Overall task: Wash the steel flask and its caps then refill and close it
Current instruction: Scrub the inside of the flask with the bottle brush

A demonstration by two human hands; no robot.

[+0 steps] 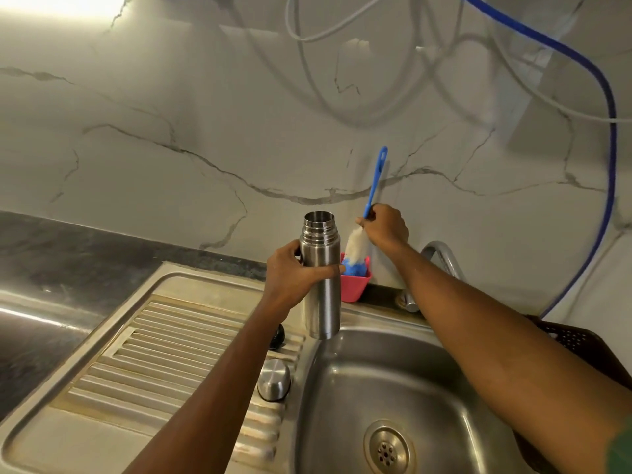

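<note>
Gripping the uncapped flask [323,302] in our left hand [290,278] and the brush [375,183] in our right hand [386,229], we judged that scrubbing, refilling and closing all lay ahead.

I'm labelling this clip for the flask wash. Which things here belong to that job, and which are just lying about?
For the job: steel flask in the left hand; bottle brush in the right hand; steel cap and black inner cap on the drainboard; tap; sink.
Just lying about: pink cup, brown basket, blue hose, white cables.
</note>
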